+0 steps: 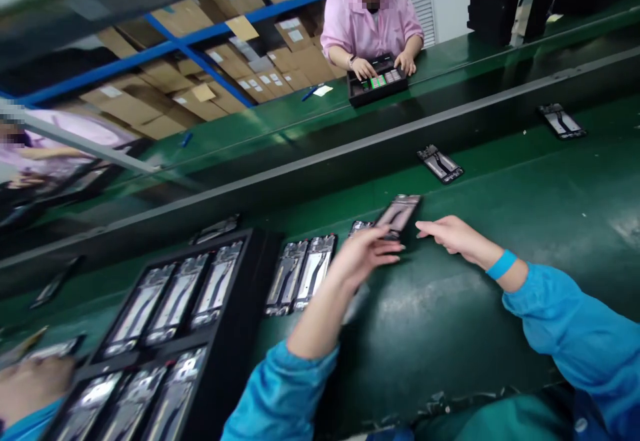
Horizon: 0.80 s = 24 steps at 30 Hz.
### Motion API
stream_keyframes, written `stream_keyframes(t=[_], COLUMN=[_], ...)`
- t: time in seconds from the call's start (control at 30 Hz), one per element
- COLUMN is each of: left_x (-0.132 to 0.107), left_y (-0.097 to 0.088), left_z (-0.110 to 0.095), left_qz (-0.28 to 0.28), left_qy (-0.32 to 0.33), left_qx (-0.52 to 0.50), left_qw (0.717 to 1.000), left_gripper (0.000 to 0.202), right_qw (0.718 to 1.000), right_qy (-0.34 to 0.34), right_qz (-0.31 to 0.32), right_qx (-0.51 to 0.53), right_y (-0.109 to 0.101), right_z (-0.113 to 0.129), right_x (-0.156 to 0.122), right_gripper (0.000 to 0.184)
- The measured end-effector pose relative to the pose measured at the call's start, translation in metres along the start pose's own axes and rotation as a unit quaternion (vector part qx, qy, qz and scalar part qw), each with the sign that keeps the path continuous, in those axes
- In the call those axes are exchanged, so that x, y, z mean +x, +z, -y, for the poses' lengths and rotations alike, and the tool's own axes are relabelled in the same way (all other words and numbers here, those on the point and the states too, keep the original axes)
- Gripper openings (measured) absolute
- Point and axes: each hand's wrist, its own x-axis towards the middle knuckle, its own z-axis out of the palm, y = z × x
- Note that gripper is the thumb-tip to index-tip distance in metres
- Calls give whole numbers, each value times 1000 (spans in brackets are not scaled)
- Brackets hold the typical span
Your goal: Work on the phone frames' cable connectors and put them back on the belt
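My left hand grips a phone frame by its near end, tilted above the green work surface. Just right of it is my right hand, fingers curled and thumb pressed to the index finger; anything pinched there is too small to make out. Beside my left wrist lie two phone frames side by side, the nearer one with a dark ribbon cable down its middle. Part of another phone frame shows behind my left hand.
A black tray of phone frames stands at left. Past it is a co-worker's hand. Two phone frames, one nearer and one farther, lie at right. Across a metal rail, a person in pink handles a black box.
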Motion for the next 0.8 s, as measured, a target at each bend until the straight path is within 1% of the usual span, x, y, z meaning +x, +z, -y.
stream_keyframes(t=[0.03,0.07,0.1,0.13,0.17,0.2,0.23,0.27,0.3,0.33,0.37,0.4,0.43,0.47,0.5,0.53,0.6,0.63,0.7,0.73,0.8], left_x=[-10,-18,-25,-29,-31,-31,-30,-27,-24,-20,-17,-14,-12,-12,-13,-14,-20,-22,-28,-31,-38], left_y=[20,36,48,54,54,50,42,32,22,13,6,2,2,6,13,22,41,49,60,61,60], left_z=[15,28,38,45,49,52,53,54,55,55,56,56,56,56,56,56,54,53,50,49,46], left_qz=[41,77,105,118,117,107,88,59,27,-5,-36,-61,-74,-66,-40,-4,77,108,138,146,154], left_qy=[9,19,31,53,79,106,142,188,234,274,305,329,350,369,394,421,457,458,444,432,402], left_qx=[21,45,74,102,126,143,166,206,257,311,358,394,416,423,430,441,465,475,500,512,534], left_qw=[999,996,991,986,982,978,972,959,937,910,882,856,836,825,812,792,755,743,731,728,727], left_gripper=[31,38,45,48,48,45,41,39,40,43,46,48,49,49,50,52,64,71,81,84,85], right_qw=[1000,1000,999,999,999,998,989,974,955,936,922,912,904,899,895,892,889,884,867,858,842], right_qy=[-6,-14,-18,-15,-6,9,37,50,57,48,27,-4,-41,-77,-110,-136,-169,-173,-156,-134,-72], right_qz=[-8,-20,-29,-24,-13,23,98,160,212,239,239,217,179,134,90,51,-10,-38,-82,-93,-74], right_qx=[-9,-17,-23,-32,-42,-59,-108,-153,-202,-253,-303,-349,-385,-410,-423,-427,-427,-433,-465,-488,-530], right_y=[3,3,-2,-11,-22,-35,-48,-60,-69,-75,-78,-79,-78,-75,-73,-72,-75,-78,-86,-89,-91], right_z=[-1,-2,-1,1,4,7,9,11,12,12,12,11,10,9,9,9,11,12,12,12,9], right_x=[-4,-8,-12,-17,-22,-27,-32,-37,-42,-47,-51,-54,-57,-59,-61,-62,-67,-71,-84,-92,-110], right_gripper=[29,30,29,28,28,27,26,25,24,23,21,18,14,13,16,19,22,28,39,41,40])
